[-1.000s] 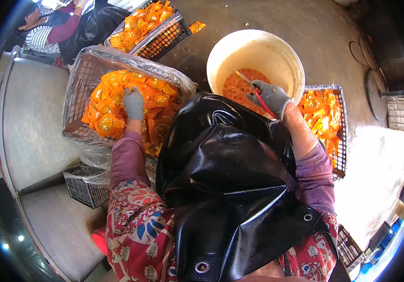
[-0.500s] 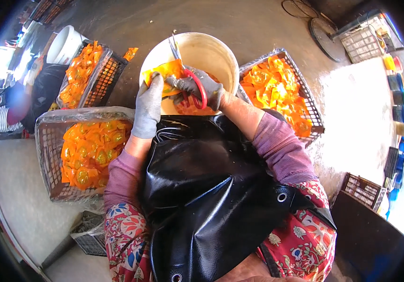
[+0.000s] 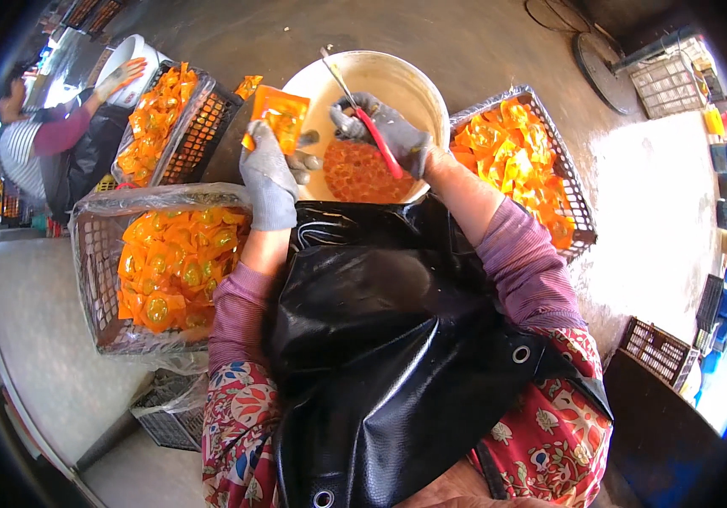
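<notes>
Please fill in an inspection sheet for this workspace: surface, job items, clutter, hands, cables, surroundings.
Surface: brown floor, brightly lit on the right.
Job items: pale bucket with a reddish-orange mass inside; left crate, right crate and upper-left crate, each holding orange packets.
Clutter: one loose packet beside the upper-left crate.
Hands: both grey-gloved; left hand grips a single orange packet, right hand holds red-handled scissors.
Cables: thin dark loop near a round disc; kind unclear.
Surroundings: co-worker at upper left; pale crate at upper right.
</notes>
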The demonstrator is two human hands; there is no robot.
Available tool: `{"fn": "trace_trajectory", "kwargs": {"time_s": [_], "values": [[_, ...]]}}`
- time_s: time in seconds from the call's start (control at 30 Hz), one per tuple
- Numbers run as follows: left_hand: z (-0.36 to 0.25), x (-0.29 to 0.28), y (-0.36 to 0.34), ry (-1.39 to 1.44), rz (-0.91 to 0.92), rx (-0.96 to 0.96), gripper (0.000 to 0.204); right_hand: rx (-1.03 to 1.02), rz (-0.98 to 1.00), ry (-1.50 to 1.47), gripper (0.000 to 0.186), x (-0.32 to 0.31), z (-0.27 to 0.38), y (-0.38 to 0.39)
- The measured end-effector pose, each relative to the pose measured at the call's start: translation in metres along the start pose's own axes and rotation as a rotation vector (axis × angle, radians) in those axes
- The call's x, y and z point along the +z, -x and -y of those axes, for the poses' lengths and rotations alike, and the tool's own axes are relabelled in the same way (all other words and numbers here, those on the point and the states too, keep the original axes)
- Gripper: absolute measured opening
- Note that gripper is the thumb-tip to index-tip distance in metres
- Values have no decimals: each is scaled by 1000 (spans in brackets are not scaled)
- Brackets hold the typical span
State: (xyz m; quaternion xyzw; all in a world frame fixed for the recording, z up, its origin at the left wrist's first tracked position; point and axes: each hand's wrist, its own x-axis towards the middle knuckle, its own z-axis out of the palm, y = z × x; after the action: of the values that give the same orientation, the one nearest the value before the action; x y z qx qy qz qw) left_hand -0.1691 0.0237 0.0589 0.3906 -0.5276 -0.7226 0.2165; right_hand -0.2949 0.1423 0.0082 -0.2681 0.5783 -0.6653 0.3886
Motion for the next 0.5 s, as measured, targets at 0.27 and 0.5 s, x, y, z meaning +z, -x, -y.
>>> {"fn": "trace_trajectory", "kwargs": {"time_s": [0.27,0.5], "values": [[0,-1,-6,-99,-163,73,51,-35,326,575,59,1,-7,18],[6,-3,-8,-350,-187,232,37,80,353,410,45,4,17,25]]}}
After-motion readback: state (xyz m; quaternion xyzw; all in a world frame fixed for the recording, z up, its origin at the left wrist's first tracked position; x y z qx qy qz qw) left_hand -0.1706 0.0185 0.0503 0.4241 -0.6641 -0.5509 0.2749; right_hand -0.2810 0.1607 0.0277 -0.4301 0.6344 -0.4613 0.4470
